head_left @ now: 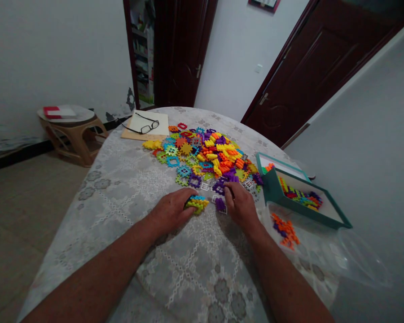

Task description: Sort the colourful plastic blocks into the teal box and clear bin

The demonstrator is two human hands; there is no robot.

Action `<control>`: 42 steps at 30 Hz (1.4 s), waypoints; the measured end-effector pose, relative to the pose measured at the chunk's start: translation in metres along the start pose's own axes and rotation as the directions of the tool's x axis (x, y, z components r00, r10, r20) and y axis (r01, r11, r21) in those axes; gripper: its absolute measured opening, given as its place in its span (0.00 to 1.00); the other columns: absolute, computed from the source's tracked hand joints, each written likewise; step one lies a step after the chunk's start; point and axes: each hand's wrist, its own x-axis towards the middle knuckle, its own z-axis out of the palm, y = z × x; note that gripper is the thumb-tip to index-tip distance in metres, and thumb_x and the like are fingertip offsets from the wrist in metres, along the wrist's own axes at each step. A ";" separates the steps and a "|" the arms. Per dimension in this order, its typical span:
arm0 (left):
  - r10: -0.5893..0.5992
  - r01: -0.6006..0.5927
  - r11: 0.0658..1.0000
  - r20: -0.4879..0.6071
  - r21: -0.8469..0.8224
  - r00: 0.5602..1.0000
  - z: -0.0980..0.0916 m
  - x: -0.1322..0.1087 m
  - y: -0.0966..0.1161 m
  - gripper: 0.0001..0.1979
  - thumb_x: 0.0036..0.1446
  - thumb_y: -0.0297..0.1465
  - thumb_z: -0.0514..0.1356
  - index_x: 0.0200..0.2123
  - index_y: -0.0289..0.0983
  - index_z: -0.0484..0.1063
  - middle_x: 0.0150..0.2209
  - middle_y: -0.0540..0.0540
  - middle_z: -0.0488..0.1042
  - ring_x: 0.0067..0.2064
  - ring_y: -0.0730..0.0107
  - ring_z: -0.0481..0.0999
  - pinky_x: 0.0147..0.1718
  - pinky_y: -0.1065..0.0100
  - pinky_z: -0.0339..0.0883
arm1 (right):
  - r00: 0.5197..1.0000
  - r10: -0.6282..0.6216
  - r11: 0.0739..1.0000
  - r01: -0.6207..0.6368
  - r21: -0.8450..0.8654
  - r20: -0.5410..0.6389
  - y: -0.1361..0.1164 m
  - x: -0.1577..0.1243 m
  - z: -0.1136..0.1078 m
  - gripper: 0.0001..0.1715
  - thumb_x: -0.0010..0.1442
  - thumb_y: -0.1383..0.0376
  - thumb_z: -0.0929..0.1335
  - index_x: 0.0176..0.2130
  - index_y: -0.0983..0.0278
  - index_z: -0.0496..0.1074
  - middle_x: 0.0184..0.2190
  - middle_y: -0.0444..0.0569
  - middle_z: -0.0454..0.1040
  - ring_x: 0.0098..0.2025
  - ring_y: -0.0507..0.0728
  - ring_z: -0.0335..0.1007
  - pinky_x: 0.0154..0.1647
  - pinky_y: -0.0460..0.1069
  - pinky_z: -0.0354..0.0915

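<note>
My left hand (171,210) rests on the table with its fingers curled round a small stack of joined plastic pieces (197,203), yellow-green with a blue one on top. My right hand (239,204) lies just to the right, fingers bent down onto purple pieces (220,204) at the near edge of a big heap of colourful interlocking building pieces (205,154). Whether the right fingers actually grip a piece is hidden. Both forearms reach in from the bottom of the view.
The table wears a lace-patterned cloth (128,188). A teal box (301,197) with pieces inside stands at the right, loose orange pieces (284,231) on clear plastic in front. Glasses (144,125) lie on a pad at the back. A low stool (72,132) stands left; dark doors behind.
</note>
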 end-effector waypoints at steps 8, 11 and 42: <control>0.035 -0.035 0.999 -0.006 -0.011 0.999 -0.001 -0.003 -0.003 0.24 0.59 0.23 0.61 0.58 0.42 0.72 0.57 0.44 0.79 0.59 0.59 0.78 0.62 0.57 0.69 | 0.980 -0.104 0.979 0.070 0.192 0.170 -0.032 -0.008 0.022 0.12 0.74 0.64 0.64 0.51 0.62 0.77 0.44 0.54 0.81 0.46 0.60 0.78 0.48 0.53 0.72; 0.049 -0.050 0.998 -0.044 -0.023 0.998 0.002 -0.004 -0.008 0.28 0.57 0.22 0.61 0.61 0.41 0.70 0.60 0.42 0.77 0.62 0.58 0.76 0.65 0.56 0.68 | 0.974 -0.106 0.967 0.055 0.248 0.199 -0.036 -0.009 0.021 0.13 0.74 0.65 0.64 0.53 0.62 0.77 0.46 0.53 0.81 0.48 0.60 0.78 0.51 0.54 0.72; -0.070 0.082 0.990 0.098 -0.116 0.993 -0.021 0.004 0.000 0.27 0.64 0.36 0.60 0.66 0.40 0.72 0.59 0.40 0.80 0.54 0.56 0.81 0.58 0.54 0.73 | 0.951 -0.101 0.929 -0.015 0.371 0.292 -0.041 -0.013 0.017 0.31 0.64 0.67 0.69 0.65 0.66 0.70 0.56 0.59 0.78 0.53 0.62 0.76 0.57 0.58 0.71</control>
